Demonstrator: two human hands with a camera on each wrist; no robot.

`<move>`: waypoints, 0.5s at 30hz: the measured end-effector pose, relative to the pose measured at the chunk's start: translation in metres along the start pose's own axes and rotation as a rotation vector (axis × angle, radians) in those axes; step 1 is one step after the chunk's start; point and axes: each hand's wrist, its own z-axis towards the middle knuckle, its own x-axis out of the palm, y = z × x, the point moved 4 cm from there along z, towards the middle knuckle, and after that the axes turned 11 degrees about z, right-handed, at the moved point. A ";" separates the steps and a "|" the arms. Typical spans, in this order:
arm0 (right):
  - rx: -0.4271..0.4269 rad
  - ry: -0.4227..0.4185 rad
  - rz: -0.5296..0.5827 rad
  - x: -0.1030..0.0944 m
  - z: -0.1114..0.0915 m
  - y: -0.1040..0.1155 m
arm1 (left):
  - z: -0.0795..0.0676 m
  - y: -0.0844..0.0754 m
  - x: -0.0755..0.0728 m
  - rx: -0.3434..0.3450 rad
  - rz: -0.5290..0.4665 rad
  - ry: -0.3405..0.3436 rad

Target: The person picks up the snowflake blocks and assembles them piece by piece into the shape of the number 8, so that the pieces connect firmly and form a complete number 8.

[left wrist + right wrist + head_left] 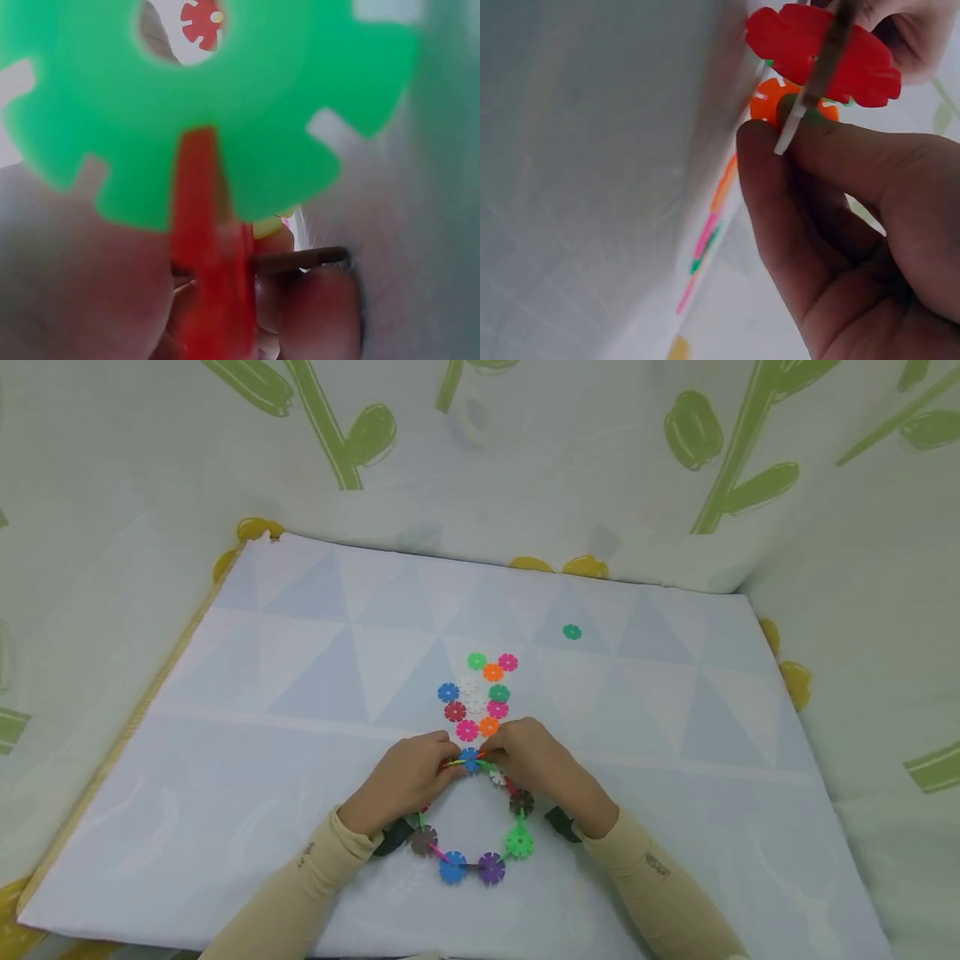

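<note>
Left hand (416, 768) and right hand (528, 756) both pinching at the ring's (519, 842) 12 o'clock.
You've got the yellow disc (453, 763) in your left and the orange disc (763, 101) in your right, with the blue disc (470, 760) between them. Ring's right in front of you on the table (675, 843), 9 o'clock side partly hidden by your left hand; loose discs (498, 693) sit just past it at 12, plus a lone green disc (572, 632) toward 1. Looks like thin plastic, so I'd guess super light, fairly stiff, kinda slick, not fragile, but the slots could pop apart if you twist the chain. I'd hold each disc by its rim, close to the slot.
</note>
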 end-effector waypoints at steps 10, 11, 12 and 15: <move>0.160 0.036 0.260 -0.015 0.000 -0.036 | -0.004 0.002 -0.003 -0.052 -0.026 0.036; 0.185 0.017 0.272 -0.020 -0.001 -0.042 | -0.003 0.002 -0.003 -0.054 -0.028 0.036; 0.215 -0.007 0.283 -0.026 -0.001 -0.050 | -0.003 0.002 -0.002 -0.056 -0.029 0.036; 0.315 -0.092 0.313 -0.046 -0.005 -0.079 | -0.003 0.001 -0.002 -0.064 -0.037 0.039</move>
